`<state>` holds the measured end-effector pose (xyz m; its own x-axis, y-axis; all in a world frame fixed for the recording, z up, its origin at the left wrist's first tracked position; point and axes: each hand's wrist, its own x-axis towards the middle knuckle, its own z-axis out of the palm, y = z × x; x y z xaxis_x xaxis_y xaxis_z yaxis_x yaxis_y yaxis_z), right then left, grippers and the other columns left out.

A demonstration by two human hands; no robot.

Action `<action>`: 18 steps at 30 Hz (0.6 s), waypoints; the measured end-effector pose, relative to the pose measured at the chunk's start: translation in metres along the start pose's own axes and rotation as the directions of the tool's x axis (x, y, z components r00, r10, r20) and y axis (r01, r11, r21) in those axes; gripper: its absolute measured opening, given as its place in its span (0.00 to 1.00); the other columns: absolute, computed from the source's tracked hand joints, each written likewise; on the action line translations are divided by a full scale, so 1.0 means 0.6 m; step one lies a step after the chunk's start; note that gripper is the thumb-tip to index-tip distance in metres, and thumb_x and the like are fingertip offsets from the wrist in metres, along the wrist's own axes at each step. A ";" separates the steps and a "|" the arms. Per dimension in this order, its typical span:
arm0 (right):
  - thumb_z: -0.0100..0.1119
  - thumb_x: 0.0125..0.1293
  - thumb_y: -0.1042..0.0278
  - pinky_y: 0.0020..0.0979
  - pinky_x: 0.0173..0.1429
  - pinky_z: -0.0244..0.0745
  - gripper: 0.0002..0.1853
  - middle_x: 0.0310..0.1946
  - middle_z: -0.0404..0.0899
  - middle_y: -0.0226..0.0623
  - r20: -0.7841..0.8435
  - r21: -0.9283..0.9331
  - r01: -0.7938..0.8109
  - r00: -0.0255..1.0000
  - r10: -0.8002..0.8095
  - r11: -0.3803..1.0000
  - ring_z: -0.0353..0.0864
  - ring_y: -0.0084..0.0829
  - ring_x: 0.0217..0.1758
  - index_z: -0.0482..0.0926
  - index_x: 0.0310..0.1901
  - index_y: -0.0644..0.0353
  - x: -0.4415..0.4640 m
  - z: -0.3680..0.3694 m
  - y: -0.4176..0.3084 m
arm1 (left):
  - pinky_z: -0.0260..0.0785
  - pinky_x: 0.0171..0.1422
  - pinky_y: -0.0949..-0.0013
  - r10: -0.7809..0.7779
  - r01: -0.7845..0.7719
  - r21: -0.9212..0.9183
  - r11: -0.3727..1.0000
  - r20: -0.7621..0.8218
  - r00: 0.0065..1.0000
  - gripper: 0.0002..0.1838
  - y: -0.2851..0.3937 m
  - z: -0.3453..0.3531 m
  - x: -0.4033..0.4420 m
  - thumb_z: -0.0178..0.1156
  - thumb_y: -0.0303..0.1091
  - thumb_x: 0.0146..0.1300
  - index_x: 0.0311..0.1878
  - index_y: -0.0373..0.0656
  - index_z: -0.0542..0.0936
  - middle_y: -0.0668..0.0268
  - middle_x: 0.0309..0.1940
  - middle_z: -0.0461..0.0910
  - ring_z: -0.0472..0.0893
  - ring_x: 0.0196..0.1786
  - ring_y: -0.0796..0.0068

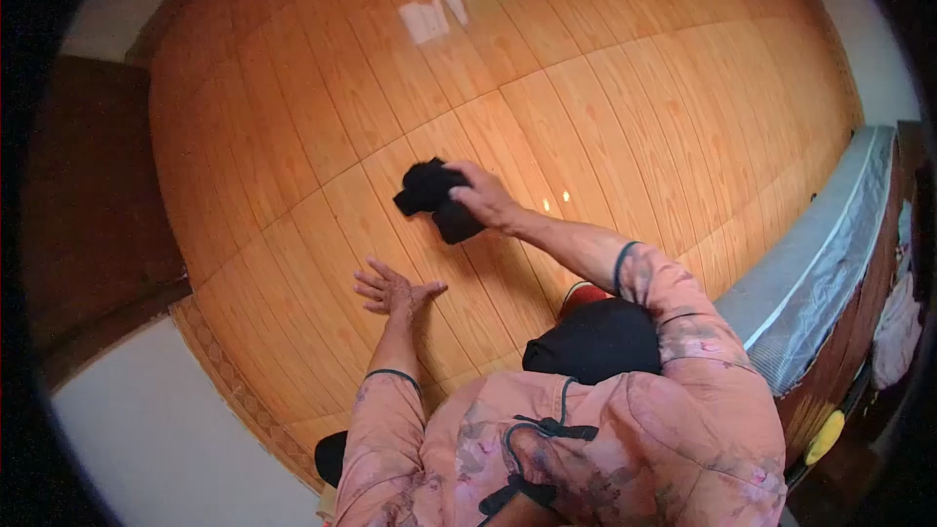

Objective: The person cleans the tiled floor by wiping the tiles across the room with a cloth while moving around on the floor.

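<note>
A crumpled black cloth (427, 187) is gripped in my right hand (482, 197), held over the wooden floor near the middle of the view. Part of it hangs below my fingers, and its exact kind does not show. My left hand (394, 291), nearer to me and to the left, has its fingers spread and holds nothing. It is apart from the cloth, over or on the floor; contact cannot be made out.
Wood-patterned flooring (322, 117) spreads ahead. To the right stands a bed-like edge with grey-blue mesh fabric (830, 244). A yellow object (825, 437) lies at lower right. Dark brown furniture or a door (107, 166) is at left. My knee in black (595, 342) is bent below.
</note>
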<state>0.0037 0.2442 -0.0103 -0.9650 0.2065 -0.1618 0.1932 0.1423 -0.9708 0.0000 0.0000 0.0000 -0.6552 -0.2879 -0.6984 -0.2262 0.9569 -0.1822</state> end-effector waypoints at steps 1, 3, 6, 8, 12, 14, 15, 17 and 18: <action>0.60 0.62 0.60 0.33 0.60 0.68 0.25 0.49 0.73 0.39 -0.097 0.150 -0.046 0.993 0.061 0.988 0.73 0.32 0.53 0.68 0.59 0.57 -0.012 -0.010 -0.013 | 0.21 0.75 0.36 -0.005 0.005 -0.013 1.000 -0.009 1.000 0.85 -0.020 -0.008 0.007 0.82 0.59 0.27 0.75 0.48 0.23 0.44 0.75 0.17 0.19 0.77 0.45; 0.60 0.62 0.60 0.30 0.51 0.72 0.22 0.42 0.73 0.35 -0.316 0.243 -0.129 0.927 0.205 0.961 0.73 0.25 0.45 0.69 0.53 0.63 -0.079 -0.146 -0.033 | 0.20 0.76 0.37 0.034 -0.032 -0.079 0.996 0.030 0.999 0.86 0.033 0.026 -0.015 0.83 0.57 0.26 0.74 0.48 0.22 0.45 0.75 0.17 0.18 0.77 0.46; 0.61 0.63 0.57 0.30 0.53 0.69 0.20 0.40 0.74 0.36 -0.646 0.234 -0.224 0.692 0.323 0.946 0.72 0.29 0.46 0.73 0.48 0.65 -0.194 -0.268 0.054 | 0.21 0.76 0.37 0.007 -0.007 -0.064 0.998 -0.010 1.000 0.85 0.021 0.006 -0.026 0.83 0.55 0.26 0.75 0.50 0.23 0.45 0.75 0.17 0.18 0.77 0.45; 0.62 0.61 0.53 0.34 0.52 0.70 0.22 0.39 0.75 0.40 -0.810 0.179 -0.358 0.475 0.344 0.916 0.73 0.35 0.44 0.74 0.45 0.65 -0.305 -0.359 0.085 | 0.22 0.76 0.37 0.021 -0.021 -0.048 0.999 0.002 1.000 0.85 0.013 0.021 -0.009 0.83 0.55 0.26 0.75 0.50 0.24 0.44 0.75 0.17 0.18 0.77 0.45; 0.54 0.63 0.47 0.43 0.58 0.70 0.30 0.52 0.73 0.55 -0.913 0.143 -0.932 0.006 0.408 0.333 0.75 0.48 0.56 0.68 0.59 0.63 -0.451 -0.480 0.082 | 0.25 0.76 0.36 0.041 -0.047 -0.090 0.995 -0.068 0.997 0.86 0.012 0.044 0.001 0.84 0.54 0.25 0.75 0.49 0.23 0.43 0.75 0.17 0.20 0.77 0.43; 0.51 0.66 0.44 0.50 0.61 0.68 0.35 0.61 0.65 0.57 -0.848 0.404 -0.913 -0.352 0.397 0.053 0.69 0.53 0.62 0.61 0.65 0.62 -0.492 -0.486 0.132 | 0.26 0.76 0.35 0.038 -0.043 -0.073 0.996 -0.076 0.996 0.87 0.007 0.041 0.009 0.84 0.54 0.24 0.74 0.49 0.23 0.43 0.74 0.16 0.20 0.77 0.43; 0.49 0.67 0.41 0.54 0.62 0.66 0.37 0.65 0.60 0.57 -0.804 0.488 -0.872 -0.461 0.377 -0.026 0.66 0.55 0.65 0.58 0.67 0.61 -0.506 -0.484 0.169 | 0.26 0.76 0.35 0.023 -0.027 -0.057 0.998 -0.065 0.998 0.87 0.012 0.036 0.003 0.85 0.53 0.24 0.74 0.49 0.22 0.43 0.74 0.16 0.20 0.77 0.43; 0.48 0.67 0.37 0.56 0.63 0.64 0.40 0.64 0.58 0.59 -0.772 0.553 -0.833 -0.509 0.381 0.008 0.62 0.56 0.66 0.55 0.68 0.61 -0.510 -0.473 0.173 | 0.28 0.75 0.34 -0.006 0.004 -0.028 1.000 -0.061 0.998 0.87 0.013 0.036 0.009 0.85 0.53 0.24 0.74 0.49 0.22 0.43 0.74 0.16 0.21 0.77 0.43; 0.49 0.67 0.39 0.54 0.64 0.63 0.39 0.62 0.61 0.59 -0.758 0.587 -0.809 -0.539 0.368 0.023 0.64 0.56 0.65 0.56 0.68 0.62 -0.502 -0.479 0.163 | 0.30 0.75 0.34 -0.011 0.011 -0.005 1.000 -0.065 0.998 0.87 0.007 0.044 0.016 0.85 0.54 0.24 0.74 0.50 0.22 0.43 0.74 0.16 0.21 0.77 0.42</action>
<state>0.3643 0.4743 -0.0053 0.7254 0.6747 -0.1362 0.6815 -0.7318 0.0043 0.0120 0.0022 -0.0257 -0.6982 -0.3007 -0.6497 -0.2373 0.9534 -0.1862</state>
